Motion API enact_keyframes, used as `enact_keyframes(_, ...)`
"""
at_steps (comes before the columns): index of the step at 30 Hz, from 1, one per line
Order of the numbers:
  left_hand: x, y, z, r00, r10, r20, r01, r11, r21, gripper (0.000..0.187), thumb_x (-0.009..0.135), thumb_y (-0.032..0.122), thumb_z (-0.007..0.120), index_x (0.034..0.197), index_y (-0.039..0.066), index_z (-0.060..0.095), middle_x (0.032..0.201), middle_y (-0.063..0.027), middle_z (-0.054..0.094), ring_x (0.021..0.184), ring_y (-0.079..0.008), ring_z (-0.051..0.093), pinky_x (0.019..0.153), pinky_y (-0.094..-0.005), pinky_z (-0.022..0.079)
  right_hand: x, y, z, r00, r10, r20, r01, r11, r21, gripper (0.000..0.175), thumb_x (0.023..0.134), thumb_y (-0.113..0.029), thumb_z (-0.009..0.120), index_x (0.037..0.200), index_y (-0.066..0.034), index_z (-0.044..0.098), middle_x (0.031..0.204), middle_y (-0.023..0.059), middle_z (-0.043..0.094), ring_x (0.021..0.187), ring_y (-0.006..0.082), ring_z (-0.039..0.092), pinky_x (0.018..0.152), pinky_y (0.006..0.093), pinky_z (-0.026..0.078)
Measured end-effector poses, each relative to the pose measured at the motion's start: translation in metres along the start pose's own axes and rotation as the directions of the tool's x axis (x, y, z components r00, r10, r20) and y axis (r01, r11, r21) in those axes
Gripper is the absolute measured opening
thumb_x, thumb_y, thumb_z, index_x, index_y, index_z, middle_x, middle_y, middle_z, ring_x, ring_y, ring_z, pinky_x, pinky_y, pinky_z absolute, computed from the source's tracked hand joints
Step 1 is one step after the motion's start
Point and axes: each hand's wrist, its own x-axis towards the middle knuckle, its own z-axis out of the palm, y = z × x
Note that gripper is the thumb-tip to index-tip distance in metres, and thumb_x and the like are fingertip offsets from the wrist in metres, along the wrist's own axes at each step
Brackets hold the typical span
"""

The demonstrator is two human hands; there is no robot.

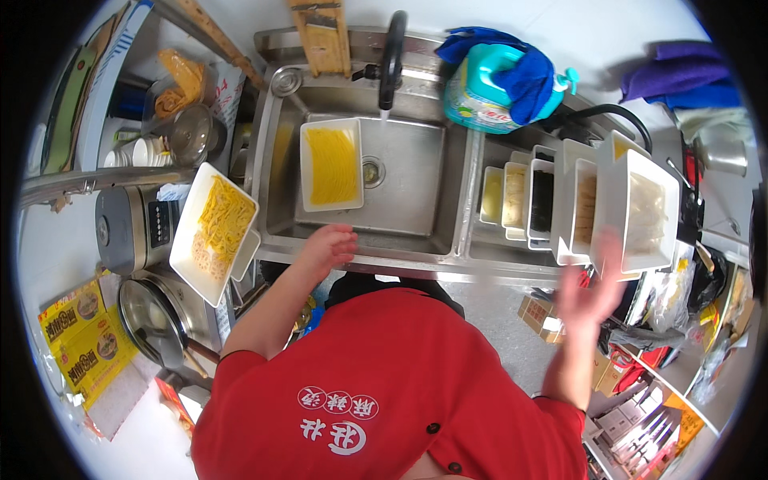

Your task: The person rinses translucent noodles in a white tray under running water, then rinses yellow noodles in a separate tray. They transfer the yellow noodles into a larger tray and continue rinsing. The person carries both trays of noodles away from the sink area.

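Observation:
My left hand (327,247) holds nothing and is over the front rim of the steel sink (414,207), fingers pointing right. In the basin stands a white rectangular tub (333,206) of yellow noodle-like strands (331,165). The black faucet (393,60) above the basin has a whitish tip that may be running water. My right hand (594,288), blurred, is raised with fingers spread beside the front edge of a white tub (672,198) holding pale, translucent food. That tub is the rightmost of several in a leaning row over the right basin, some with dark or tan food.
At the left, a white tub (186,252) of yellow noodles and sliced lotus root rests on another container near a rice cooker (123,225) and a glass-lidded pan (153,318). Behind the sink stand a turquoise detergent jug (474,90) with a blue cloth and a wooden grater (321,36).

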Motion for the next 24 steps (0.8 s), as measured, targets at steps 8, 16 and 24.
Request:
enact_keyframes(8, -0.051, -0.052, -0.070, 0.997, -0.041, -0.059, 0.025, 0.966, -0.256, 0.044, 0.094, 0.016, 0.068, 0.134, 0.004, 0.057, 0.129, -0.0133, 0.066, 0.116, -0.0283, 0.064, 0.095, -0.0448, 0.055, -0.077, -0.083, 0.344, 0.453, 0.229, 0.862, -0.710, 0.677, 0.193, 0.070, 0.090, -0.036, 0.072, 0.143, 0.0032, 0.049, 0.138, 0.0276, 0.058, 0.123, 0.0420, 0.061, 0.102, 0.0456, 0.051)
enact_keyframes(16, -0.124, -0.112, -0.132, 0.929, -0.112, -0.353, -0.027, 0.930, -0.367, 0.044, 0.091, 0.014, 0.070, 0.132, 0.002, 0.060, 0.125, -0.0162, 0.068, 0.113, -0.0330, 0.067, 0.095, -0.0499, 0.056, -0.123, -0.110, 0.602, 0.176, 0.258, 0.950, -0.717, 0.695, -0.056, 0.059, 0.094, -0.041, 0.064, 0.127, 0.0080, 0.058, 0.125, 0.0333, 0.065, 0.119, 0.0464, 0.062, 0.101, 0.0506, 0.050)
enact_keyframes(24, -0.095, -0.091, -0.101, 0.975, -0.032, -0.219, 0.009, 0.994, -0.107, 0.046, 0.097, 0.011, 0.064, 0.140, 0.001, 0.052, 0.137, -0.0165, 0.060, 0.118, -0.0274, 0.063, 0.098, -0.0414, 0.055, -0.118, -0.084, 0.570, 0.490, 0.219, 0.844, -0.602, 0.785, 0.146, 0.040, 0.093, -0.031, 0.057, 0.094, 0.0067, 0.068, 0.096, 0.0325, 0.069, 0.095, 0.0489, 0.067, 0.086, 0.0545, 0.053)
